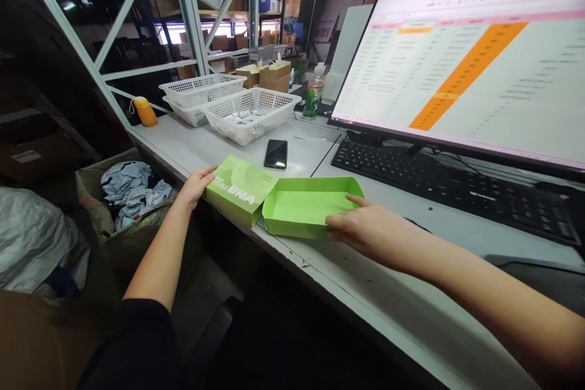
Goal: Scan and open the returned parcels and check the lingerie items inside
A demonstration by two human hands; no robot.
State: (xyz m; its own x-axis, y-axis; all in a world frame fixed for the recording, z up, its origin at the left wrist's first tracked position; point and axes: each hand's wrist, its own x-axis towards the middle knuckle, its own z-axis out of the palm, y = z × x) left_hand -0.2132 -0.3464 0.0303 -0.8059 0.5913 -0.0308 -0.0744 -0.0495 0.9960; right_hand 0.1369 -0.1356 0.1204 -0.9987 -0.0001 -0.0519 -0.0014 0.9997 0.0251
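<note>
A green printed box cover (240,186) with white "BRA" lettering lies at the table's front edge. My left hand (198,186) grips its left end, the fingertips on top and the rest partly hidden. Touching the cover's right end is a light green open cardboard box tray (308,201), with nothing inside that I can see. My right hand (354,222) is closed on the tray's near right wall, one finger reaching over the inside. Whether the cover is a sleeve or a lid, I cannot tell.
Behind the cover lies a black phone (276,153). White plastic baskets (253,113), a green-labelled bottle (313,92) and an orange bottle (145,112) stand farther back. A keyboard (439,186) and monitor (466,61) occupy the right. Below left, a sack (107,219) holds grey plastic bags.
</note>
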